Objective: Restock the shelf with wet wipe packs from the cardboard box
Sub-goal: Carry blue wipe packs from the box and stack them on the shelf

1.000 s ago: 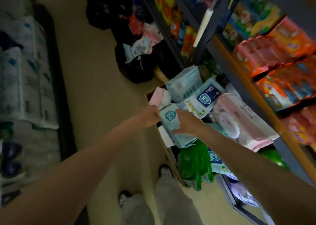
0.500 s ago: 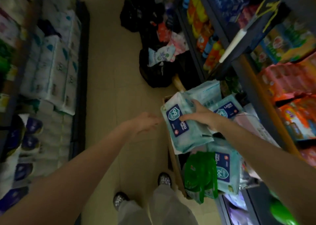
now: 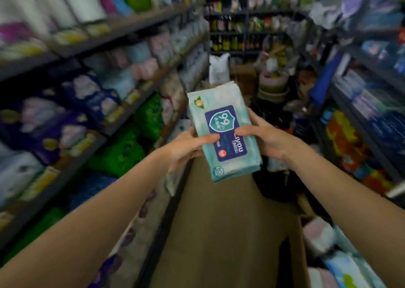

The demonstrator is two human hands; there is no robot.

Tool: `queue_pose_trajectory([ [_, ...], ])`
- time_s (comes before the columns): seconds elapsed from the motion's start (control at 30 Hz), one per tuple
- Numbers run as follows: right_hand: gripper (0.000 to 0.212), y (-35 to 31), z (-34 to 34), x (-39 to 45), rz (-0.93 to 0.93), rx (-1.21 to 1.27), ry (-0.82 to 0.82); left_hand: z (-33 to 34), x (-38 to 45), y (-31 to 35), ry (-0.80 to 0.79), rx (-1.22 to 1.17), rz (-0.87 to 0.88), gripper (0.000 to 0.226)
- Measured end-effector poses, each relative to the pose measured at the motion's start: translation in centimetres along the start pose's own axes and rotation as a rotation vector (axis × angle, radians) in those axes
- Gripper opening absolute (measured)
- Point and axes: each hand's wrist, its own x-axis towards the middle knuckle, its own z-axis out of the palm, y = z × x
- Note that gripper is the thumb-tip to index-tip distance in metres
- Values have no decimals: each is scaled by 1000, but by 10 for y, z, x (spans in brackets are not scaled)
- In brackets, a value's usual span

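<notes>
A pale teal wet wipe pack [image 3: 221, 112] with a dark blue "99" label is held up in the middle of the aisle. My left hand [image 3: 188, 147] grips its left edge, thumb across the front. My right hand [image 3: 266, 137] grips its right edge, thumb lying on the label. The cardboard box [image 3: 299, 255] shows at the bottom right with several more packs [image 3: 341, 268] inside. The shelf [image 3: 122, 121] on the left carries blurred rows of packaged goods.
A second shelf unit [image 3: 359, 103] with colourful packs lines the right side. Dark bags [image 3: 276, 184], pots and a white sack [image 3: 219, 67] crowd the far end of the aisle. Tan floor [image 3: 219, 233] runs between the shelves.
The pack has come up out of the box, and my left hand has joined the right on it. The view has swung from the box on the floor up toward the aisle and left shelf.
</notes>
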Motion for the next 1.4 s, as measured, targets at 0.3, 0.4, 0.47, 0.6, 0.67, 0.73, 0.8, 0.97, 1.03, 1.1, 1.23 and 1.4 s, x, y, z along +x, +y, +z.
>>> queue_pose_trajectory([
  [0.3, 91, -90, 250, 89, -469, -186, -273, -182, -155, 131, 456, 159, 481, 54],
  [0.4, 89, -123, 330, 113, -712, -283, -331, -236, -217, 172, 584, 217, 581, 78],
  [0.47, 100, -141, 384, 125, -918, -512, -369, -267, -261, 189, 771, 291, 657, 95],
  [0.6, 113, -159, 482, 159, -1251, -937, -454, -325, -345, 190, 1261, 727, 659, 113],
  [0.67, 113, -157, 524, 175, -1318, -1106, -545, -346, -376, 183, 1371, 1019, 462, 120],
  [0.73, 114, -151, 565, 191, -1342, -1262, -641, -363, -396, 177, 1355, 1119, 324, 117],
  [0.8, 115, -141, 606, 205, -1354, -1351, -752, -378, -407, 173, 1358, 1175, 206, 109],
  [0.97, 115, -116, 682, 236, -1327, -1519, -963, -420, -418, 156, 1391, 1276, -223, 88],
  [1.03, 112, -104, 696, 251, -1275, -1556, -1014, -437, -415, 147, 1405, 1210, -302, 84],
  [1.1, 104, -92, 705, 268, -1240, -1588, -1033, -454, -409, 138, 1398, 1140, -383, 81],
  [1.23, 70, -88, 708, 288, -1312, -1619, -981, -474, -396, 126, 1383, 1047, -553, 77],
  [1.4, 60, -94, 695, 290, -1271, -1650, -1002, -481, -384, 131, 1446, 1055, -644, 55],
])
